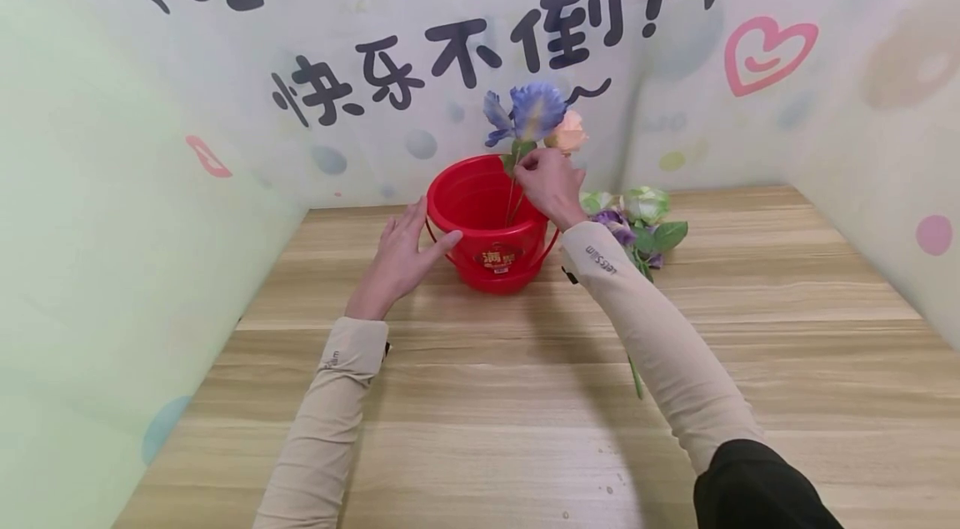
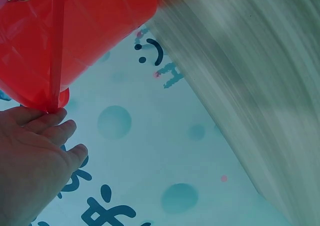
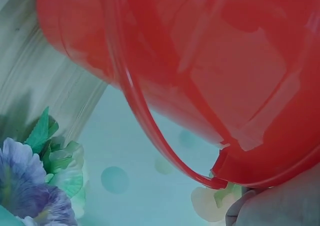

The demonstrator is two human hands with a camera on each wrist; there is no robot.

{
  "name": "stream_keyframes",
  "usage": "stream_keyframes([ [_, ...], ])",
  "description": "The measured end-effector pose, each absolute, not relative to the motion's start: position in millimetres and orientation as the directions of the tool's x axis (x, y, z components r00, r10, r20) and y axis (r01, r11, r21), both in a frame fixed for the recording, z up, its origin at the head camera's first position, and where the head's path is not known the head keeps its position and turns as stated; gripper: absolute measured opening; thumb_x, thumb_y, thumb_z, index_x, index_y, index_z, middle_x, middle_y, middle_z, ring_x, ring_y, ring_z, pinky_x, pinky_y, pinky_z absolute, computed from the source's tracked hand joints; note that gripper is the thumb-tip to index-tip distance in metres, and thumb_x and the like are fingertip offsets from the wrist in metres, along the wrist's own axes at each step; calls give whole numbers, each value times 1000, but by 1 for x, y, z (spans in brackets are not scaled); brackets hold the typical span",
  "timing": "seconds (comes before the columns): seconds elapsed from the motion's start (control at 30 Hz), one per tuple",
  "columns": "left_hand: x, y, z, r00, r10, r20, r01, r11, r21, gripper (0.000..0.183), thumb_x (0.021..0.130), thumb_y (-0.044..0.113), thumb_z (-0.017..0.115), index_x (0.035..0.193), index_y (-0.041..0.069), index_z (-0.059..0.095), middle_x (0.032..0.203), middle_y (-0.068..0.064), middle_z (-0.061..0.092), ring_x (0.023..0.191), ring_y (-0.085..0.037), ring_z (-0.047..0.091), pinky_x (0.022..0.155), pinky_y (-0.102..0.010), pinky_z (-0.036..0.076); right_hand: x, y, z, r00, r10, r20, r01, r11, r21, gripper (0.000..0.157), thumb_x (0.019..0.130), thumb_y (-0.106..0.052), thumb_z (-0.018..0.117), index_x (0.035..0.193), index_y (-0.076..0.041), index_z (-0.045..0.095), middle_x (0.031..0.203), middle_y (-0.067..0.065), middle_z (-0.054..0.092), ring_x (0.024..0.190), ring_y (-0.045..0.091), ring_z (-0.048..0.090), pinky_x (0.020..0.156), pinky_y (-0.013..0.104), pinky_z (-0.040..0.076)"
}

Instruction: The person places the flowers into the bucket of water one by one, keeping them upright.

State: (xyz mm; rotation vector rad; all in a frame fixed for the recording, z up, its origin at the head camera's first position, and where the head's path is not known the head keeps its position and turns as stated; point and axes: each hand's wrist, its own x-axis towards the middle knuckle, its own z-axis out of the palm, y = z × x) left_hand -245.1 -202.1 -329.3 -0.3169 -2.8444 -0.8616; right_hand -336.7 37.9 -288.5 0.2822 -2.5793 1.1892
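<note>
A red plastic bucket (image 1: 459, 250) with a gold-lettered label stands upright on the wooden table. My left hand (image 1: 401, 256) rests against its left side, fingers extended and thumb near the front rim; the left wrist view has those fingers (image 2: 52, 128) touching below the bucket's handle (image 2: 56, 51). Above the right part of the rim, my right hand (image 1: 553, 183) pinches the stem of a blue artificial iris (image 1: 537, 111), whose lower stem reaches into the bucket. Behind that hand is a peach rose (image 1: 570, 133); its stem is mostly hidden.
Right of the bucket, artificial flowers lie on the table: white-green blooms (image 1: 647, 204) and purple ones (image 1: 613, 222), with a green stem (image 1: 636, 379) reaching toward the front, partly under my right sleeve. A printed wall cloth (image 1: 420, 121) closes off the back and sides.
</note>
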Motion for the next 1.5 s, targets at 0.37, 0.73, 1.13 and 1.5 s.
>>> stream_keyframes([
  [0.37, -245, -203, -329, -967, 157, 202, 243, 807, 538, 98, 96, 68, 52, 167, 12, 15, 170, -12, 22, 156, -32, 15, 126, -51, 3, -337, 36, -285, -952, -73, 296, -265, 679, -685, 22, 96, -13, 60, 94, -5, 81, 89, 9, 75, 97, 27, 63, 108, 61, 21],
  [0.73, -244, -202, -329, -969, 149, 199, 235, 811, 537, 99, 95, 68, 54, 167, 12, 15, 170, -12, 23, 156, -31, 16, 126, -52, 4, -337, 36, -283, -955, -72, 287, -259, 676, -690, 26, 97, -12, 59, 81, -3, 78, 76, 10, 71, 92, 28, 62, 107, 63, 23],
  [1.13, -243, -202, -329, -966, 152, 208, 242, 812, 531, 99, 96, 68, 52, 167, 9, 16, 170, -13, 23, 156, -32, 16, 125, -54, 6, -335, 35, -284, -947, -69, 313, -272, 691, -670, 23, 94, -9, 59, 84, -3, 80, 83, 11, 74, 94, 28, 63, 108, 63, 22],
  [1.5, -244, -201, -330, -967, 149, 207, 240, 808, 538, 99, 96, 68, 53, 167, 11, 14, 170, -13, 23, 156, -32, 17, 126, -52, 3, -339, 42, -289, -949, -99, 299, -298, 589, -751, 21, 98, -13, 62, 102, -3, 80, 95, 11, 77, 103, 26, 64, 111, 65, 14],
])
